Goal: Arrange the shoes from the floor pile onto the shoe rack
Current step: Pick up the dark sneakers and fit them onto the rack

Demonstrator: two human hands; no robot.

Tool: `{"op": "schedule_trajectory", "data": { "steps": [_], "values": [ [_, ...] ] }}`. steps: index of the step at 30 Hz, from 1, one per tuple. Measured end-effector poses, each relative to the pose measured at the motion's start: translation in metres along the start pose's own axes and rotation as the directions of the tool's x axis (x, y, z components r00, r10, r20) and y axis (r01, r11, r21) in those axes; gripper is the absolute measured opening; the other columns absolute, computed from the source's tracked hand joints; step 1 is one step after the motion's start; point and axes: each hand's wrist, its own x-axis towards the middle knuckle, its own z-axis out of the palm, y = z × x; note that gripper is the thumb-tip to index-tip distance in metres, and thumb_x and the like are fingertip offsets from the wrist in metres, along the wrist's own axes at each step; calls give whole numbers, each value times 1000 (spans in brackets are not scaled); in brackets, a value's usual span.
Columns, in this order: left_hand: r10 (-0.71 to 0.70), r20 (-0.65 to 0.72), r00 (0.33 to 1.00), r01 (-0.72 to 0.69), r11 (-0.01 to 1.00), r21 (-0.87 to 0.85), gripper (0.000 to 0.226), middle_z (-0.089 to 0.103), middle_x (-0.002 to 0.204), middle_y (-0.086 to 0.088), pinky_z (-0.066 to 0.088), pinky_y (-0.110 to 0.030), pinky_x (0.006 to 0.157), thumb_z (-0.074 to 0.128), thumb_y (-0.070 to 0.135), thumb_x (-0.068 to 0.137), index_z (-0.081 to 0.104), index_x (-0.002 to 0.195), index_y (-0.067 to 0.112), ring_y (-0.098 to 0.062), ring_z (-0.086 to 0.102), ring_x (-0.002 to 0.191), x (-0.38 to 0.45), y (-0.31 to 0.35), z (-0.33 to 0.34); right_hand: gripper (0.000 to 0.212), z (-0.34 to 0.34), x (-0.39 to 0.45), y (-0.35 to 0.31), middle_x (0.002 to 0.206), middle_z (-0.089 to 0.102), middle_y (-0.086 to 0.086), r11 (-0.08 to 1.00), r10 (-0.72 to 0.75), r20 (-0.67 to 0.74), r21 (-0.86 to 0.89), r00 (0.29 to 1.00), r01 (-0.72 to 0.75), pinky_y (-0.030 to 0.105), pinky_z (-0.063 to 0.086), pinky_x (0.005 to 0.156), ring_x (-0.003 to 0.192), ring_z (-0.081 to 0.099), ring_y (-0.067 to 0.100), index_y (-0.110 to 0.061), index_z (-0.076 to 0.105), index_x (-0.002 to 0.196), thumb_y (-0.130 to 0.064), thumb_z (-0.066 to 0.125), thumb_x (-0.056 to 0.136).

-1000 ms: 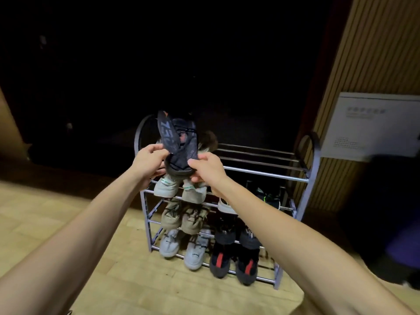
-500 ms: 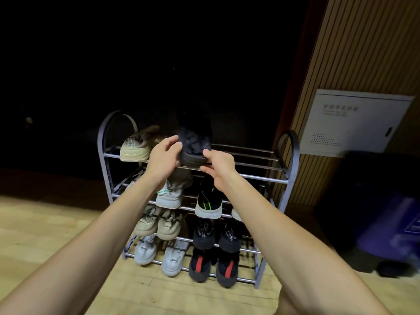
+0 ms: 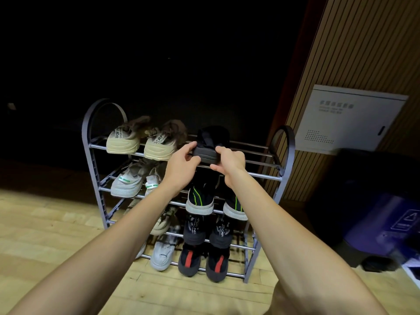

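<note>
Rack (image 3: 283,176) of grey metal tubes stands on the wooden floor (image 3: 41,226), four tiers high, with a slatted wall (image 3: 354,53) just beside its right end. On that wall, above and right of the rack, hangs one pale cabinet (image 3: 350,119); below it, right of the rack, sits one dark bin (image 3: 381,223).

Both forearms cross in front of the rack and hide parts of its lower tiers. The left hand (image 3: 181,165) and right hand (image 3: 228,161) each pinch a side of the heel of one black shoe (image 3: 210,142), which lies on the rack's top tier, right of centre, heel toward the camera.

Left of it on the same tier sit two beige shoes (image 3: 141,139). The second tier carries two grey shoes with green tabs (image 3: 130,181) on the left and two black shoes with green stripes (image 3: 200,201) on the right. The third shows two black printed shoes (image 3: 204,230); its left side is mostly hidden. The bottom shows one white shoe (image 3: 162,255) in full and two black shoes with red stripes (image 3: 201,260).
</note>
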Motion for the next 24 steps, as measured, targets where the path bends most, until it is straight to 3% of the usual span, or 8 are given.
{"op": "schedule_trajectory", "data": {
  "steps": [2, 4, 6, 9, 13, 16, 21, 24],
  "values": [
    [-3, -43, 999, 3, 1000, -11, 45, 59, 128, 8, 38, -17, 94, 58, 16, 92, 55, 137, 20, -1, 53, 109, -2, -3, 4, 33, -5, 4, 1, 90, 72, 11, 983, -48, 5, -176, 999, 48, 37, 61, 78, 56, 67, 19, -1, 63, 112, -26, 63, 91],
    [-9, -66, 998, 9, 1000, -5, 40, 62, 127, 6, 39, -19, 95, 59, 19, 93, 58, 133, 19, -2, 55, 108, -7, -5, 6, 33, -11, 3, 2, 54, 66, 5, 932, -85, 36, -352, 996, 92, 41, 61, 80, 52, 68, 24, 0, 64, 100, -30, 60, 87],
    [-4, -47, 999, 4, 1000, 2, 40, 62, 128, 5, 39, -19, 96, 58, 21, 94, 57, 134, 19, -3, 55, 109, -11, -8, 7, 31, -14, -2, 2, 40, 58, 1, 882, -124, 64, -451, 990, 140, 44, 60, 81, 52, 68, 26, -3, 63, 90, -33, 57, 85],
    [-22, -29, 999, 22, 1000, 9, 40, 61, 130, 4, 39, -22, 100, 53, 24, 97, 55, 137, 20, -4, 54, 111, -15, -8, 7, 25, -16, -12, -1, 44, 56, 0, 851, -177, 87, -486, 980, 197, 45, 60, 82, 53, 68, 27, -11, 53, 75, -31, 53, 90],
    [-38, -78, 996, 37, 999, -19, 35, 64, 124, 2, 44, -37, 105, 50, 23, 97, 60, 130, 21, -17, 59, 115, -19, -3, -4, 27, -22, -21, -4, 67, 63, 8, 808, -280, 58, -525, 958, 268, 45, 60, 74, 64, 66, 29, -17, 49, 68, -25, 45, 93],
    [-69, -136, 988, 62, 997, -56, 31, 68, 119, 0, 48, -45, 98, 49, 26, 95, 65, 122, 24, -29, 62, 110, -23, -2, -24, 26, -23, -26, -7, 70, 60, 2, 768, -384, 27, -545, 923, 336, 34, 49, 60, 68, 59, 25, -16, 53, 68, -26, 44, 90],
    [-69, -222, 973, 46, 993, -109, 20, 73, 99, 2, 52, -36, 76, 51, 25, 93, 69, 95, 34, -14, 62, 81, -34, -1, -74, 29, 5, -46, -11, 59, 62, 0, 838, -325, 145, -414, 935, 355, 38, 45, 67, 63, 55, 22, -20, 65, 66, -24, 43, 85],
    [-81, -305, 949, 52, 994, -100, 18, 73, 98, -4, 50, -36, 73, 51, 25, 93, 68, 95, 32, -13, 58, 76, -43, -4, -114, 32, 30, -63, -7, 55, 59, -1, 827, -338, 229, -390, 913, 404, 36, 44, 65, 57, 53, 19, -19, 64, 64, -24, 42, 88]
  ]
}}
